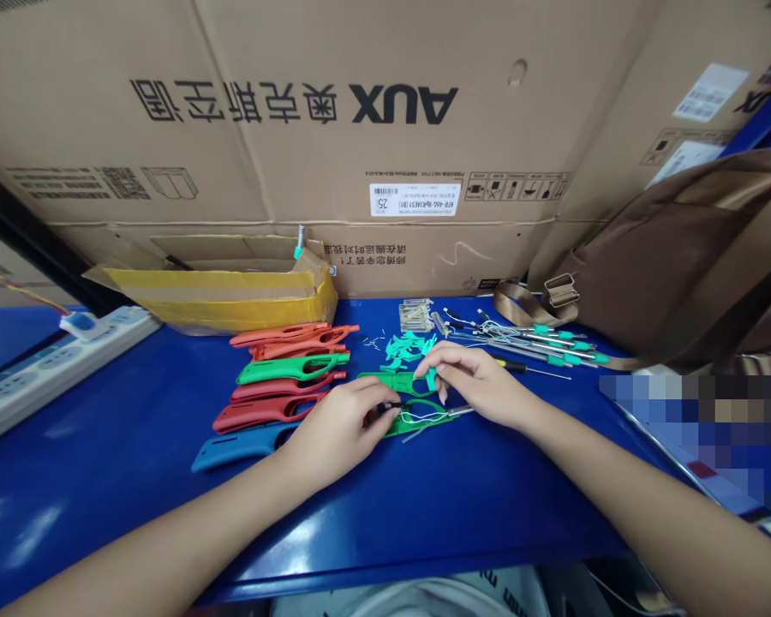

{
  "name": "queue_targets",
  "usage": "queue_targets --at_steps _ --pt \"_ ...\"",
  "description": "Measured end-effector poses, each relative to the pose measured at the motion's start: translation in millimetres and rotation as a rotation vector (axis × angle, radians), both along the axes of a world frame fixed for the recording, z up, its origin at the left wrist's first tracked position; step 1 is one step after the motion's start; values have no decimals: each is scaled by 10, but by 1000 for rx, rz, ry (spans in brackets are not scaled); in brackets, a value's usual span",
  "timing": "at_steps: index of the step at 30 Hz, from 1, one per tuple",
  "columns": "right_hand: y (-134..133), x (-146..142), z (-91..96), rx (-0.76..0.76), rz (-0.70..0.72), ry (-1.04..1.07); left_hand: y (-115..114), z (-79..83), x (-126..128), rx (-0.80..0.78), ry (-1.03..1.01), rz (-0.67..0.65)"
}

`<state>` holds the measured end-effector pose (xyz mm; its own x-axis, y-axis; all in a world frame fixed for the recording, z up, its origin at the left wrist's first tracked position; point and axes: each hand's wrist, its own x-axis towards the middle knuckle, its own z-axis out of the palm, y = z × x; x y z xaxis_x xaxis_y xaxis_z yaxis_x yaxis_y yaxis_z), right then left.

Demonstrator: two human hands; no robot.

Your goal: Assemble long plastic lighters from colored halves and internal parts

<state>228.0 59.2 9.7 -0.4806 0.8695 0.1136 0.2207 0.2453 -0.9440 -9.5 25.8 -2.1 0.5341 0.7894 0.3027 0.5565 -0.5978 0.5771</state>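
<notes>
Pinches in left hand [347, 420] small black part [397, 405] at nearer green casing half [397, 426] on blue table [373, 523], holds small teal piece [431, 380] in fingers of right hand [472, 381], left of metal rods [533, 345].

Smooth plastic shells [263, 392], glossy table [450, 506]
</notes>
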Motion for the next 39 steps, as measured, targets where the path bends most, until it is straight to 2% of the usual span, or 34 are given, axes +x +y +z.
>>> queue_targets --at_steps 4,7,14,20,22,28,39 --pt "30 -3 -29 -162 -50 68 -8 9 5 -4 4 5" --pt "55 -1 -63 -189 -73 113 -16 16 10 -15 8 7" --pt "48 -18 -109 -106 -47 179 -12 23 1 -28 26 6" --pt "33 -14 -60 116 -102 40 -4 10 -4 7 27 0" --pt "30 -14 -30 133 -125 38 -3 8 -3 11 25 0" --pt "21 -27 15 -139 -138 176 0 3 -6 4 16 0" --pt "49 -7 -79 -215 -102 140 17 -21 -14 -22 -23 12"
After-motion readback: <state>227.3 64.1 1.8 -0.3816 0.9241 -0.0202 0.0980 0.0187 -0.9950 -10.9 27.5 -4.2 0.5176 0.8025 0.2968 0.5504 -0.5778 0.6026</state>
